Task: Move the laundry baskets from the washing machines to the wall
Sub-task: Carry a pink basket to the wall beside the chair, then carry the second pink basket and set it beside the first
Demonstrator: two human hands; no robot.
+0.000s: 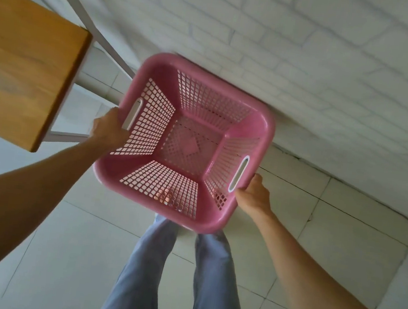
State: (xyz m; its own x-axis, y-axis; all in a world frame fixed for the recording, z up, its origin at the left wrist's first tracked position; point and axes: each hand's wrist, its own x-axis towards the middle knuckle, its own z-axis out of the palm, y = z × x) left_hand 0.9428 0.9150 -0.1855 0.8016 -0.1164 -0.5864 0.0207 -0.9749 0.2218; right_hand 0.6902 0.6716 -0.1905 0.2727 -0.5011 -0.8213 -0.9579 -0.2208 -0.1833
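The pink laundry basket (189, 142) carries no readable writing and hangs between the two hands, mouth open upward toward the camera, its handle-to-handle axis running from the left hand (109, 130) to the right hand (253, 195). Each hand is closed around the rim beside a white-edged handle slot. Past the hands, its far rim is at the white brick wall (313, 52) above pale floor tiles (343, 222); a wooden table (24, 60) lies beyond the left hand.

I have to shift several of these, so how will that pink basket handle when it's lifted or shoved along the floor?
The pink basket is empty with lattice walls, so it is probably light. Its moulded rim looks stiff enough to hold shape between the left hand and right hand. On the smooth floor tiles it would likely slide easily.
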